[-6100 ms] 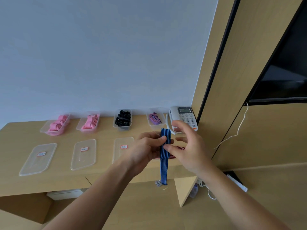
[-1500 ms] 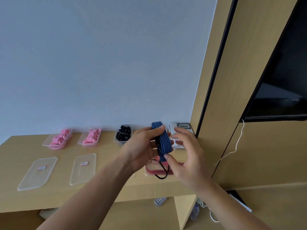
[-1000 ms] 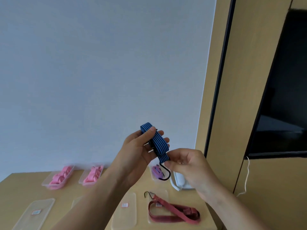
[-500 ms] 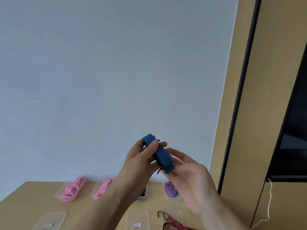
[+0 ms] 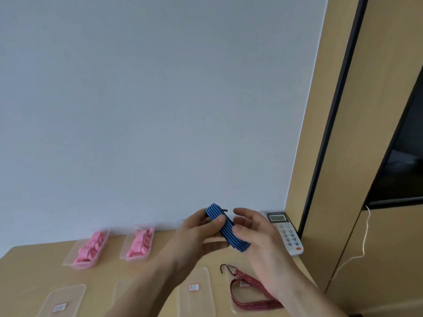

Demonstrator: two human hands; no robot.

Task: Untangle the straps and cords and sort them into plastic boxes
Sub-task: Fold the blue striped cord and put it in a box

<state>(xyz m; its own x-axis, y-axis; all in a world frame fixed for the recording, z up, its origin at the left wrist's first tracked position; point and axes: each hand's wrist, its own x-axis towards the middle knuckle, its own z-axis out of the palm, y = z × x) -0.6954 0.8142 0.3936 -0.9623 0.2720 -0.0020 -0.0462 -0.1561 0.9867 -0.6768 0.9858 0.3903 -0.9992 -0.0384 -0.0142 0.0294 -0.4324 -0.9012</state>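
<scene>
A folded blue strap [image 5: 225, 228] with dark stripes is held in the air above a desk [image 5: 27, 266], in front of a pale wall [image 5: 160, 99]. It is gripped near its upper end by the left hand [image 5: 196, 234], with the thumb laid across the top face and the fingers curled beneath. Its lower end is pinched by the right hand [image 5: 258, 239], with the thumb pressed on the strap and the fingers curved behind it. The hands are close together, both closed on the bundle, which is tilted down toward the right. A small black tip can be seen at its upper end.

On the desk below the right wrist, a red strap [image 5: 251, 296] with a dark hook is laid in a loose loop, partly over a clear lid. Another lid [image 5: 196, 298], bearing a red label, is placed just left of it. At the back left a box [image 5: 68, 263] and a second box [image 5: 123, 256] are set side by side, each filled with pink straps [image 5: 88, 249]. A white phone [image 5: 287, 236] is set at the back right, partly hidden by the right hand.
</scene>
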